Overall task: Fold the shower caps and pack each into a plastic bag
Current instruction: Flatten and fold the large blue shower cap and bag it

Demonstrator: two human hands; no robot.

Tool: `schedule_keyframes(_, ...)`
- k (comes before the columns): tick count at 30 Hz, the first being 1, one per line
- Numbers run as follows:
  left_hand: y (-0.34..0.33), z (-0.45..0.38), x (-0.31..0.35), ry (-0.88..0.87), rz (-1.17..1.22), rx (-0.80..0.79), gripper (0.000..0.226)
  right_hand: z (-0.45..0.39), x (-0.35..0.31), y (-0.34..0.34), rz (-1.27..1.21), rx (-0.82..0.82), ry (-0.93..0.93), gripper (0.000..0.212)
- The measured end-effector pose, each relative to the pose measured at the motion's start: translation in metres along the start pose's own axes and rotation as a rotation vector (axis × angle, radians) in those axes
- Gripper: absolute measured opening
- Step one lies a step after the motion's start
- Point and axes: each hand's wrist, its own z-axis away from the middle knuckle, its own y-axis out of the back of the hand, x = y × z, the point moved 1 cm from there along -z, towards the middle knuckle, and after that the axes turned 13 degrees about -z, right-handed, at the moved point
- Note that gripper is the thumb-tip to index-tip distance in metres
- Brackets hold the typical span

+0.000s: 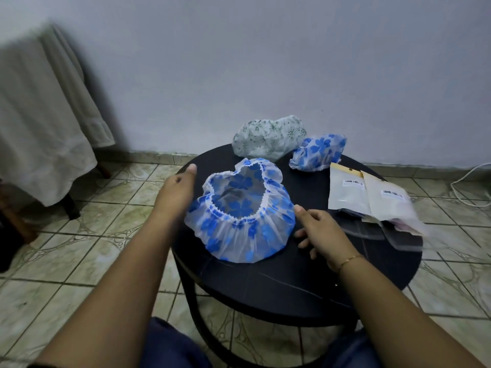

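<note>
A white shower cap with blue flowers [239, 229] sits on the round black table [279, 288], its elastic opening facing up. My left hand [176, 189] hovers at the cap's left side, fingers relaxed, holding nothing. My right hand [317, 229] rests on the table beside the cap's right edge, fingers spread loosely, thumb touching the cap. Farther back lie a second blue-flowered cap [318, 152] and a pale green-patterned cap [268, 136]. Several plastic bags [372, 200] with barcode labels lie at the table's right.
The table stands on a tiled floor [93, 235] near a grey wall. A cloth-covered piece of furniture [45, 115] is at the left. A white cable [467, 181] runs along the floor at the far right. My knees show below the table's front edge.
</note>
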Motion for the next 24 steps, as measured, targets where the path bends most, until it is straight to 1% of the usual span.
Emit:
schedule_keyframes(1, 0.001, -0.009, -0.004, 0.137, 0.010, -0.121, 0.049, 0.001, 0.000, -0.002, -0.006, -0.002, 0.005, 0.065)
schedule_keyframes(2, 0.001, -0.014, -0.009, 0.223, 0.028, -0.235, 0.059, 0.002, 0.000, -0.005, -0.018, -0.005, 0.007, 0.066)
schedule_keyframes(3, 0.001, -0.017, -0.016, 0.258, 0.034, -0.329, 0.063, 0.002, 0.000, -0.007, -0.026, -0.013, 0.008, 0.067)
schedule_keyframes(5, -0.003, -0.025, -0.029, 0.233, 0.015, -0.429, 0.062, 0.002, 0.001, -0.009, -0.031, -0.027, -0.001, 0.067)
schedule_keyframes(8, -0.010, -0.030, -0.037, 0.154, -0.073, -0.426, 0.063, 0.000, -0.001, -0.008, -0.059, -0.041, -0.026, 0.064)
schedule_keyframes(11, -0.013, -0.030, -0.039, 0.144, -0.153, -0.438, 0.065, -0.005, -0.002, -0.005, -0.103, -0.021, -0.027, 0.058)
schedule_keyframes(13, -0.012, -0.030, -0.041, 0.114, -0.289, -0.455, 0.065, -0.010, -0.002, -0.002, -0.124, 0.015, -0.037, 0.055)
schedule_keyframes(16, -0.009, -0.037, -0.044, 0.100, -0.403, -0.382, 0.041, -0.019, -0.004, 0.005, -0.154, 0.083, -0.063, 0.052)
schedule_keyframes(18, -0.007, -0.040, -0.046, 0.097, -0.486, -0.359, 0.032, -0.023, -0.005, 0.008, -0.117, 0.112, -0.062, 0.051)
schedule_keyframes(20, -0.005, -0.042, -0.047, 0.101, -0.463, -0.345, 0.029, -0.024, -0.006, 0.008, -0.061, 0.115, -0.041, 0.049)
schedule_keyframes(22, -0.006, -0.043, -0.046, 0.144, -0.374, -0.342, 0.026, -0.025, -0.007, 0.007, -0.031, 0.114, -0.030, 0.044)
schedule_keyframes(24, -0.008, -0.044, -0.043, 0.207, -0.182, -0.331, 0.036, -0.027, -0.006, 0.007, -0.044, 0.108, -0.033, 0.034)
